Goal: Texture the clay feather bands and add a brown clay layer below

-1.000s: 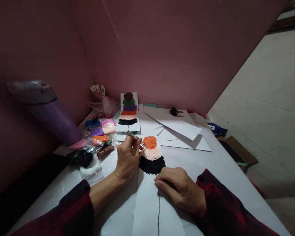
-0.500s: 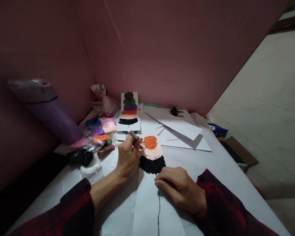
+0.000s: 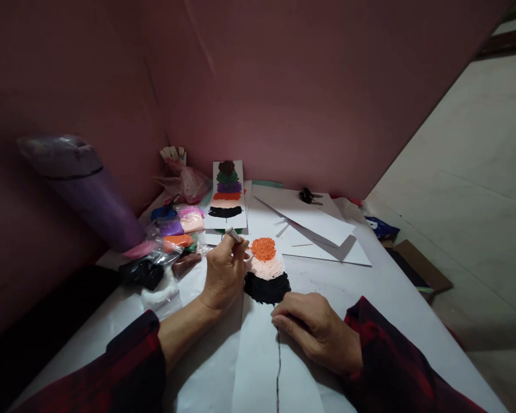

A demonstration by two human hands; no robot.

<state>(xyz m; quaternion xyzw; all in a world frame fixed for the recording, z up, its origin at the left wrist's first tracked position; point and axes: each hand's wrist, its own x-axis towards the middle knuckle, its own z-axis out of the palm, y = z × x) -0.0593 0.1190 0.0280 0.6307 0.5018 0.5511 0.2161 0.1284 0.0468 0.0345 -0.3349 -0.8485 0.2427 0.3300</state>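
On the paper strip (image 3: 258,355) near the table's (image 3: 370,292) front edge sit three ridged clay bands (image 3: 266,269): black, peach and orange. The sample card (image 3: 226,195) at the far edge shows six, so I'd say half is done. The left hand (image 3: 223,275) pinches a white stick tool (image 3: 236,236) at the orange band. The right hand (image 3: 316,330) rests on the strip, loosely curled and holding nothing.

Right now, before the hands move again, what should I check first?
1. Left hand grips the white tool firmly: ok.
2. Tool's tip sits at the edge of the clay picture: cannot tell, because the fingers hide it.
3. Right hand presses the paper strip flat: ok.
4. Clay packets lie close beside the left hand: ok.
5. Colour card is in plain view beyond the strip: ok.
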